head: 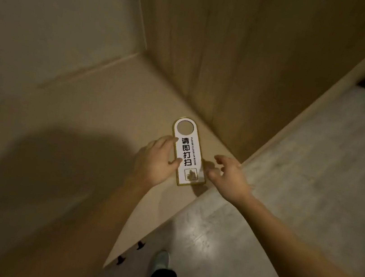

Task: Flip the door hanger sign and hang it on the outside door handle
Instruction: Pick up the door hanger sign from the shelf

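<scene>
A white door hanger sign (189,153) with a gold edge, a round hole at its far end and black Chinese characters plus "PLEASE CLEAN UP ROOM" lies printed side up over a beige surface. My left hand (155,161) grips its left edge, thumb on the face and fingers at the rim. My right hand (228,176) hovers just right of the sign's lower end, fingers spread and curled, touching nothing that I can make out. No door handle is in view.
A beige counter (96,139) fills the left, meeting a wall at the back left and a wooden panel (231,58) at the back. Grey glossy floor (302,170) lies to the right. My feet (162,260) show below, beside two small dark marks at the counter's edge.
</scene>
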Demonstrator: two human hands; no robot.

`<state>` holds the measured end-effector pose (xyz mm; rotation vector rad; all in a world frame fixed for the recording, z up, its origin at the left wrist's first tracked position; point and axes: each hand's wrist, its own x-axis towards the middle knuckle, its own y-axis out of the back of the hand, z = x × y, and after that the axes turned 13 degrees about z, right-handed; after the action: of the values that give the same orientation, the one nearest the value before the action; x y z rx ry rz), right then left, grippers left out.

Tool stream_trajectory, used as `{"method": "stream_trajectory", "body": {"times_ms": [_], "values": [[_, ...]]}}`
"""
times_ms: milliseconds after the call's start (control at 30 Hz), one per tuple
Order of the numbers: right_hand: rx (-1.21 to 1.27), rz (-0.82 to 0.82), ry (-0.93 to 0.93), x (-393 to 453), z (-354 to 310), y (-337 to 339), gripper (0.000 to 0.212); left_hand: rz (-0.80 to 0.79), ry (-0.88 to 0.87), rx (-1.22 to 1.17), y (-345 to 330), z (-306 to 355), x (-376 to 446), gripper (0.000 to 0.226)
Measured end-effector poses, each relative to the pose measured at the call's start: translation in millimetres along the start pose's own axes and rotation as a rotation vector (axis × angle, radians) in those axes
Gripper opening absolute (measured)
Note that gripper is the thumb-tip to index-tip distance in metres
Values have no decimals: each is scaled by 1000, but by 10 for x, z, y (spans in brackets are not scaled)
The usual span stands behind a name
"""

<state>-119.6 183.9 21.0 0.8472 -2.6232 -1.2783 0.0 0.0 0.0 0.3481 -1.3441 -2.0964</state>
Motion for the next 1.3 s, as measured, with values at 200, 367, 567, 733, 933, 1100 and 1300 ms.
{"method": "stream_trajectory", "body": {"times_ms": [200,367,567,733,933,1100,1300], "values": [[-35,-43,-132,165,137,-340,50,-136,-138,87,-419,-165,603,78],[-51,3,-167,302,220,-499,43,-266,-212,141,-629,-253,803,86],[-60,76,-227,266,359,-545,35,-286,-220,190,-740,-313,618,93],[-25,145,-344,134,532,-564,18,-271,-215,196,-761,-91,327,90],[143,83,-528,34,684,-438,17,-256,-243,189,-905,263,-7,88],[252,76,-605,-137,954,-201,15,-227,-275,137,-1032,545,-250,86],[208,125,-678,-511,1466,333,20,-165,-314,-144,-1051,1038,-533,63]]}}
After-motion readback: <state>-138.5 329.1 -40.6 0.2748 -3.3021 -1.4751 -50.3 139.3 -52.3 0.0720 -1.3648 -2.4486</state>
